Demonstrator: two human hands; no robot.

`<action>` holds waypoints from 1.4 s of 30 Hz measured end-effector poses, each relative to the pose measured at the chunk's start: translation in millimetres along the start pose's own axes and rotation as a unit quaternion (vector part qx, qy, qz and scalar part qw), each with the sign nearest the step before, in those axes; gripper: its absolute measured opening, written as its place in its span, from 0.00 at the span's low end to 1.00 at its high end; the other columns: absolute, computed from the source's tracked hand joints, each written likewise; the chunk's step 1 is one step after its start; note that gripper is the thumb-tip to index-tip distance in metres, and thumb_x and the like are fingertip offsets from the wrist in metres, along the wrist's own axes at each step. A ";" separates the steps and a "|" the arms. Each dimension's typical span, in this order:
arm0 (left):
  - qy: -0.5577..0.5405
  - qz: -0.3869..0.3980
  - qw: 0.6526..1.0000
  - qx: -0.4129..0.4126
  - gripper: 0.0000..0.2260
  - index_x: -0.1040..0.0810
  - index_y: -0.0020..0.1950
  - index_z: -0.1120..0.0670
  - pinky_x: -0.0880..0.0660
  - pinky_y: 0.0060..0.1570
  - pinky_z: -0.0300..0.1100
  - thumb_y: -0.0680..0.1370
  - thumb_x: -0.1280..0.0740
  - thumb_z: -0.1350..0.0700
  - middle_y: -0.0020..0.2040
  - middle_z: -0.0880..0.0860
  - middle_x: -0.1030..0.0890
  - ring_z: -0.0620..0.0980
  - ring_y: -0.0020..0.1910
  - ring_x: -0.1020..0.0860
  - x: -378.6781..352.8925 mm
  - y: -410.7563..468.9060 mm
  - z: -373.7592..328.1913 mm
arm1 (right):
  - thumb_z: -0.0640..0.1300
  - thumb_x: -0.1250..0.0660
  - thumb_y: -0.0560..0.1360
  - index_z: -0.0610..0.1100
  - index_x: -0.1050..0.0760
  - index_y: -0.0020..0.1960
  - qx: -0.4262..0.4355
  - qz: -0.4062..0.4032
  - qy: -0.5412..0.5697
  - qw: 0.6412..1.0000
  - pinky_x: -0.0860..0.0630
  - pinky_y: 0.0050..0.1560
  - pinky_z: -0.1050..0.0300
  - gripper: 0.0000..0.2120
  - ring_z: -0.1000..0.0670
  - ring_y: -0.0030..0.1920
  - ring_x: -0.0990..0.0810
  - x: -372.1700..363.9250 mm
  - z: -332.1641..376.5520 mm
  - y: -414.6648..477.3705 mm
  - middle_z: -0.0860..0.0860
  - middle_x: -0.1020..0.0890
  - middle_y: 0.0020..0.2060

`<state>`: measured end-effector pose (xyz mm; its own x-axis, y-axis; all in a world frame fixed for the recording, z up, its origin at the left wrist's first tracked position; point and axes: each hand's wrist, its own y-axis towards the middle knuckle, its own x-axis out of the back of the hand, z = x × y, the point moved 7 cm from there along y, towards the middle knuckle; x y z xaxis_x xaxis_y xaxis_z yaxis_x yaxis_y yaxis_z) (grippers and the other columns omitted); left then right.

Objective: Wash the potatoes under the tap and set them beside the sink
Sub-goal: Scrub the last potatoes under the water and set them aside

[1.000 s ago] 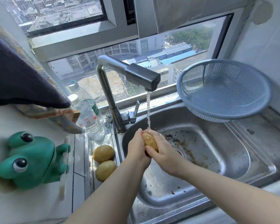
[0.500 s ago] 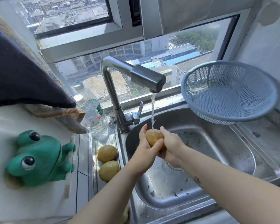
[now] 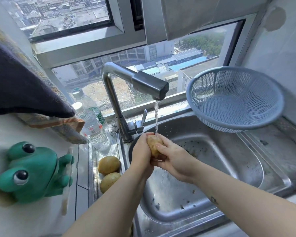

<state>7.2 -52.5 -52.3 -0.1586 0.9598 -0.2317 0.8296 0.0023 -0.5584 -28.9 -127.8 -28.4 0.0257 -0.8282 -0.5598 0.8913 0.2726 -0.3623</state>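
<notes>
Water runs from the steel tap (image 3: 149, 86) onto a yellow-brown potato (image 3: 153, 144) held over the steel sink (image 3: 220, 161). My left hand (image 3: 142, 153) grips the potato from the left, thumb at its top. My right hand (image 3: 173, 158) grips it from the right and below, fingers curled across its front. Two more potatoes lie on the narrow steel ledge left of the basin, one potato (image 3: 108, 164) behind and the other potato (image 3: 109, 182) nearer me, partly hidden by my left forearm.
A blue-grey plastic colander (image 3: 234, 100) leans at the sink's back right corner. Two water bottles (image 3: 92, 124) stand left of the tap. A green frog figure (image 3: 31, 173) sits on the white counter at left, and dark cloth (image 3: 20, 89) hangs above it. Dirt specks dot the basin.
Both hands have turned the potato under the stream, so it now stands more upright between them. My right hand's fingers have come round to its front.
</notes>
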 end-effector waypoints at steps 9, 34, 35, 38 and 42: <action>0.047 0.017 0.999 -0.019 0.12 0.21 0.46 0.53 0.23 0.35 0.44 0.80 0.42 0.52 0.39 0.56 0.18 0.51 0.36 0.19 3.0 -8.5 0.5 | 0.42 0.38 0.79 0.48 0.26 0.65 0.011 -0.066 -0.061 0.996 0.19 0.48 0.49 0.15 0.46 0.53 0.18 7.6 0.6 8.6 0.46 0.19 0.56; 0.094 0.042 0.994 -0.019 0.12 0.20 0.49 0.55 0.21 0.45 0.51 0.80 0.43 0.57 0.44 0.57 0.18 0.54 0.43 0.19 -8.1 -15.7 -11.4 | 0.30 0.41 0.78 0.43 0.34 0.69 -0.040 0.089 -0.080 0.992 0.20 0.53 0.52 0.21 0.46 0.51 0.19 0.3 15.4 -1.7 0.41 0.22 0.56; 0.101 0.036 0.994 -0.029 0.12 0.21 0.48 0.54 0.21 0.44 0.50 0.80 0.44 0.56 0.43 0.56 0.19 0.53 0.43 0.20 -7.5 -13.8 -10.8 | 0.33 0.41 0.79 0.43 0.34 0.69 -0.028 0.065 -0.099 0.993 0.19 0.52 0.51 0.19 0.46 0.52 0.19 0.7 13.6 1.7 0.42 0.22 0.57; 0.108 0.022 0.992 -0.064 0.12 0.24 0.48 0.52 0.23 0.33 0.40 0.82 0.46 0.52 0.45 0.54 0.21 0.49 0.43 0.22 -7.9 -12.4 -6.3 | 0.44 0.42 0.81 0.45 0.31 0.68 0.012 -0.026 -0.148 0.989 0.19 0.43 0.54 0.15 0.48 0.51 0.19 4.5 8.9 9.4 0.45 0.20 0.55; 0.119 0.020 0.984 -0.129 0.11 0.28 0.47 0.53 0.26 0.30 0.39 0.83 0.47 0.52 0.42 0.53 0.24 0.48 0.41 0.24 -9.1 -22.2 -5.5 | 0.50 0.47 0.82 0.44 0.23 0.57 0.046 -0.139 -0.173 0.974 0.21 0.41 0.52 0.16 0.45 0.47 0.19 12.5 5.8 11.1 0.43 0.18 0.49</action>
<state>-6.8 -59.8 -33.3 -0.0197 0.9990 -0.0394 0.9458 0.0059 -0.3246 -16.1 -137.9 -35.1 -0.0862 -0.9836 -0.1583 0.9219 -0.0185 -0.3871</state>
